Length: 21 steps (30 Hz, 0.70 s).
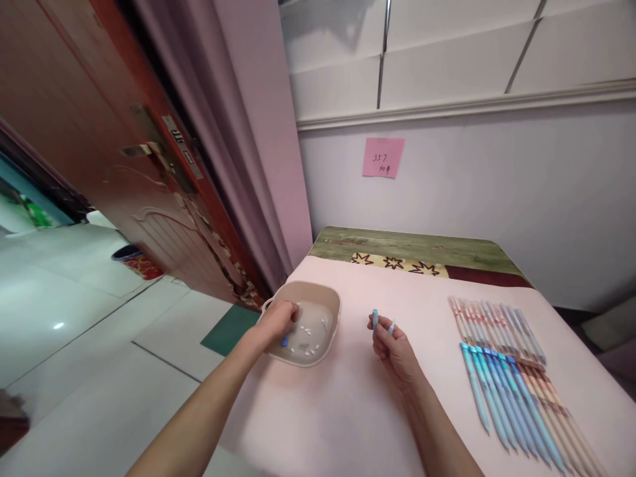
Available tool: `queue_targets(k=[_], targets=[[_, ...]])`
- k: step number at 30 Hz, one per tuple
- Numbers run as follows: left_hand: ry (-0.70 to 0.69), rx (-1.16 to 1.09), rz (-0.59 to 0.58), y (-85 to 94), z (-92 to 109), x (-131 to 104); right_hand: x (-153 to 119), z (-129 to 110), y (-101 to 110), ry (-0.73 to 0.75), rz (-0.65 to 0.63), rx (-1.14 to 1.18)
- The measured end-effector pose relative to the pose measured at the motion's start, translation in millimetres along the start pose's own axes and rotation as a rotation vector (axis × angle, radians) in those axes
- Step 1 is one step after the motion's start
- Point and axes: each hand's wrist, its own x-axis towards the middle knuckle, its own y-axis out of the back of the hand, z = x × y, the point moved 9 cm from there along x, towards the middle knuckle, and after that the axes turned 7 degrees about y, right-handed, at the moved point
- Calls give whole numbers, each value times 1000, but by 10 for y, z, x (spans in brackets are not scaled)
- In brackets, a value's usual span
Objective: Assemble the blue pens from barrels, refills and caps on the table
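My left hand reaches into a beige plastic basin at the left side of the table, its fingers bent together; what they hold, if anything, is hidden. Small white pieces and a blue bit lie on the basin floor. Over the table, right of the basin, my right hand is closed around a short light-blue pen part held upright. A second slim pale-blue tip sticks out between its fingers.
Blue pens lie in a row at the right, beside brown-and-beige pens. Behind them is a row of clear pen pieces with red marks. A pink cloth covers the table, which stands against a wall; a door is at left.
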Motion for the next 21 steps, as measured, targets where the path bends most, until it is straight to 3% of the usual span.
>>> queue_targets(k=[4, 11, 21], targets=[[-16, -38, 21, 27, 117, -23, -6, -27, -42, 5, -10, -3], [-92, -116, -36, -127, 488, -9, -26, -53, -66, -2, 5, -31], [-107, -119, -97, -187, 288, -27, -16, -7, -99, -19, -23, 7]])
